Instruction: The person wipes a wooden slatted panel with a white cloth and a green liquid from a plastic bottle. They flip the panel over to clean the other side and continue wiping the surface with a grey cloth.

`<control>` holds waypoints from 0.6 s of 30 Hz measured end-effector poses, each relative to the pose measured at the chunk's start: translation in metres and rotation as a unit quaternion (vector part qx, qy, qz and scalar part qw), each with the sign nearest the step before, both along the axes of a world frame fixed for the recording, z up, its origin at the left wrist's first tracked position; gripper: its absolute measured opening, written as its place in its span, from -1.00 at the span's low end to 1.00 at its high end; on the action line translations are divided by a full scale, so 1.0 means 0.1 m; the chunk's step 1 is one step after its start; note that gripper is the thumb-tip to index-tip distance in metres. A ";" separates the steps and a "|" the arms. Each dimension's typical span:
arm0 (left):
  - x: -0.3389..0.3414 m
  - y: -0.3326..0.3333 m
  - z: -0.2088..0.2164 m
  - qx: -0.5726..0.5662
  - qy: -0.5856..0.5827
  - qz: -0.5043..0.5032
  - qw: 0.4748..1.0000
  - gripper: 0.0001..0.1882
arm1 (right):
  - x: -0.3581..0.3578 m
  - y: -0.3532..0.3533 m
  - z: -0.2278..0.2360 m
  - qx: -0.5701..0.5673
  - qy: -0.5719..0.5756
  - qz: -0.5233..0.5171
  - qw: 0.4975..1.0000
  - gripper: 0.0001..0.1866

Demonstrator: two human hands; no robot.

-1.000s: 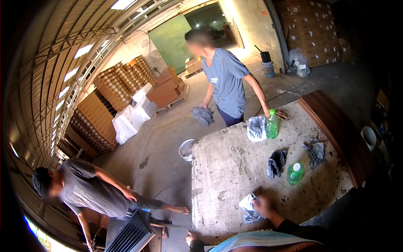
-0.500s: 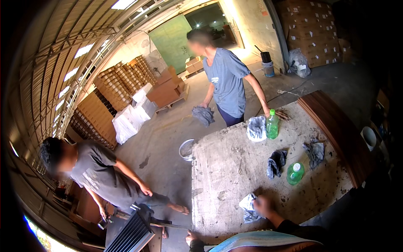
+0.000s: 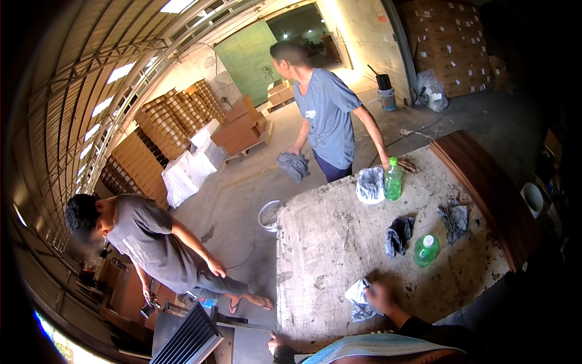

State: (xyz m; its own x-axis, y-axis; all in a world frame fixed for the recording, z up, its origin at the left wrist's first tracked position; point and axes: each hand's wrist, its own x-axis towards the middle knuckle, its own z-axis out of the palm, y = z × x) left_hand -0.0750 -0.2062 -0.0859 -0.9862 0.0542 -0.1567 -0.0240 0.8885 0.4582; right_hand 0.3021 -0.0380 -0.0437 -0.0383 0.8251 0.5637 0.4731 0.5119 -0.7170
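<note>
On the worktable (image 3: pixel 327 242) my right hand (image 3: pixel 381 297) is closed over a crumpled white and grey rag (image 3: pixel 362 306), pressing it to the tabletop. My left hand (image 3: pixel 276 343) is at the table's near left edge, its fingers curled; whatever is inside them is hidden. Beyond my right hand lie a dark grey rag (image 3: pixel 398 236) and a green bottle with a white cap (image 3: pixel 427 251). Another crumpled rag (image 3: pixel 454 221) is further right. At the far edge, a green-capped bottle (image 3: pixel 393 182) stands beside a white bundle with grey cloth (image 3: pixel 370 185).
Brown boards (image 3: pixel 479 194) line the table's right side. A person in blue (image 3: pixel 327 115) leans on the far edge, holding a grey cloth (image 3: pixel 293 166). At left, a person in grey (image 3: pixel 151 242) stands behind a dark slatted piece (image 3: pixel 188 337). A white bucket (image 3: pixel 268 216) sits on the floor.
The person at left has shifted rightward and bent lower, uncovering feet and a hose on the floor. The person in blue has turned the head slightly. My hands stay in place.
</note>
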 end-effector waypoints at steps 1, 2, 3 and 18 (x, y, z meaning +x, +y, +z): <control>0.00 0.00 0.00 -0.001 0.001 -0.001 1.000 -0.19 | 0.00 0.00 0.01 -0.003 -0.006 0.001 1.000 -0.71; 0.00 0.00 0.00 0.001 0.001 0.000 1.000 -0.19 | 0.01 -0.01 0.02 -0.005 -0.006 0.003 1.000 -0.71; -0.01 0.00 0.01 0.000 0.005 0.001 1.000 -0.19 | 0.01 -0.01 0.02 -0.007 -0.007 0.006 1.000 -0.71; 0.05 0.02 0.12 -0.011 0.007 0.009 1.000 -0.18 | 0.00 0.00 -0.15 -0.003 -0.020 -0.008 1.000 -0.69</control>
